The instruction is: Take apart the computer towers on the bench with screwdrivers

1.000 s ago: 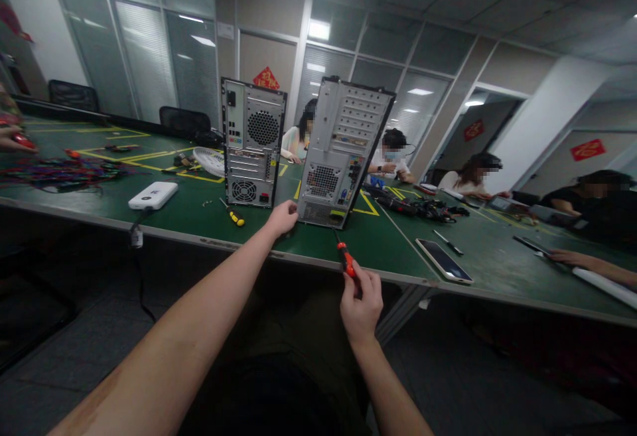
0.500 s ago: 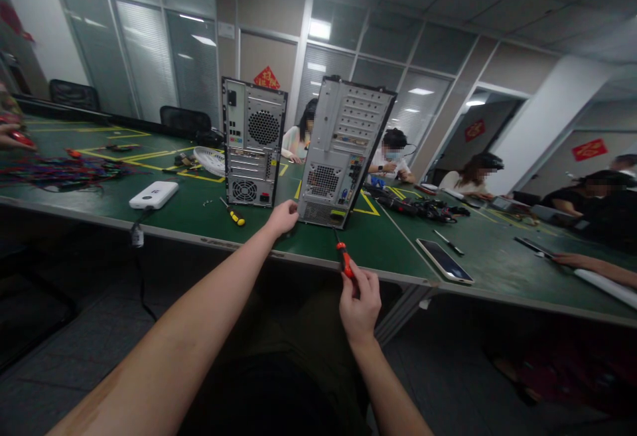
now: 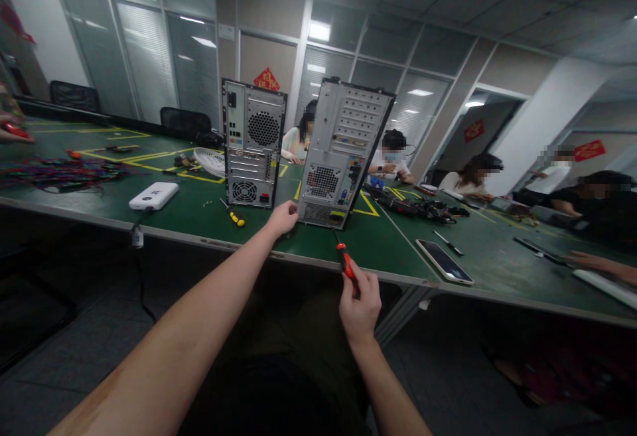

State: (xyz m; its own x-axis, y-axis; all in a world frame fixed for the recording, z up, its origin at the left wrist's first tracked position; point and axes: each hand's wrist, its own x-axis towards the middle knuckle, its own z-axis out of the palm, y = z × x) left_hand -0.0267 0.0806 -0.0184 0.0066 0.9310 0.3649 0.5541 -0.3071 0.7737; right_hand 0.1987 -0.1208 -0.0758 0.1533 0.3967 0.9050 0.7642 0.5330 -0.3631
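Note:
Two computer towers stand upright with their backs toward me. My left hand (image 3: 284,218) is closed at the lower left corner of the taller computer tower (image 3: 336,157); its fingertips are partly hidden there. A red and black screwdriver (image 3: 344,261) is gripped by its handle in my right hand (image 3: 361,300), just off the table's front edge. Its shaft points up toward the bottom edge of the taller tower; whether the tip touches, I cannot tell. The shorter computer tower (image 3: 255,144) is to the left. Before it lies a yellow and black screwdriver (image 3: 235,216).
On the green table (image 3: 388,250) are a white power bank (image 3: 154,196), tangled wires (image 3: 70,172), a white basket (image 3: 209,161), black cables (image 3: 428,209) and a phone (image 3: 444,261). Several people sit around it; another person's hand (image 3: 592,261) is at the right.
My hands and the screwdriver stay almost where they were. At the far right, a person in white has come into view, and a neighbour's hand has shifted slightly.

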